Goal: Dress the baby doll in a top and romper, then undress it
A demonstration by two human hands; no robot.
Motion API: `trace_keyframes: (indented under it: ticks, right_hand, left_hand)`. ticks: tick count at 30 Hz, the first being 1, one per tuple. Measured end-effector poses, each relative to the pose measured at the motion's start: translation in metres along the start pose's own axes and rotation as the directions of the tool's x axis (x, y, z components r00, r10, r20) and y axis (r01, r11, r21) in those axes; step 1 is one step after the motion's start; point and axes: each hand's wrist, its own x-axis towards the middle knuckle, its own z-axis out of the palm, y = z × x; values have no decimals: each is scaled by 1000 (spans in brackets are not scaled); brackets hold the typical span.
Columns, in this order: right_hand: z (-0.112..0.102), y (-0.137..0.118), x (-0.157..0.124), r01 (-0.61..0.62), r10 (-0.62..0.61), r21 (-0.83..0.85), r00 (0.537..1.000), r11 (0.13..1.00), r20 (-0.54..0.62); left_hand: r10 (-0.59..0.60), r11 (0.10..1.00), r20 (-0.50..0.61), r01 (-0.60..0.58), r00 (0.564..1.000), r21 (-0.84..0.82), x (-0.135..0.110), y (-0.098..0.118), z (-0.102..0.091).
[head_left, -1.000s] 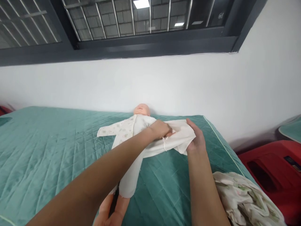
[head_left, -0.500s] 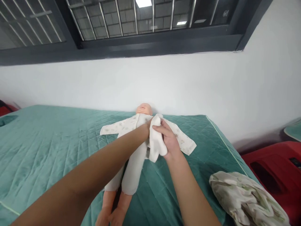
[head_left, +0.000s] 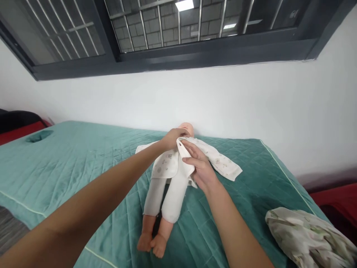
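A baby doll [head_left: 167, 197] lies on its back on a teal quilted bed [head_left: 69, 167], head [head_left: 187, 129] toward the white wall, bare feet toward me. It wears a white patterned wrap shirt [head_left: 167, 165] with one sleeve [head_left: 223, 163] spread out to the right. My left hand [head_left: 173, 138] is closed on the shirt's edge near the doll's neck. My right hand [head_left: 198, 165] rests on the doll's chest, fingers pressed on the right front flap, which is folded across the body.
A crumpled patterned cloth [head_left: 306, 234] lies on the bed at the lower right. Red furniture [head_left: 334, 201] stands to the right of the bed and more red furniture [head_left: 19, 130] at the far left. A dark-framed window [head_left: 178, 33] runs above the wall.
The right flap of the shirt, first held out to the right, has been drawn over the doll's chest. Both hands moved up toward the neck. My view shifted left.
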Motion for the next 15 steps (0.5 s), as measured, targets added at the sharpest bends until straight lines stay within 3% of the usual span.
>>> trace_keyframes:
  ticks: [3, 6, 10, 15]
  right_hand:
    - [-3, 7, 2, 17, -16, -86, 1000, 996, 22]
    - [-4, 13, 3, 36, -29, -174, 999, 984, 43]
    - [-3, 19, 3, 4, -3, -264, 1000, 965, 8]
    - [-3, 24, 1, -81, 83, -345, 996, 935, -7]
  left_hand:
    - [-57, 963, 20, 61, 998, -264, -8, -6, -9]
    - [-19, 937, 145, 68, 989, -342, -11, -8, -15]
    - [-27, 975, 309, 93, 951, -201, -5, 0, -19]
    - [-106, 989, 330, 66, 938, 131, 3, 13, -7]
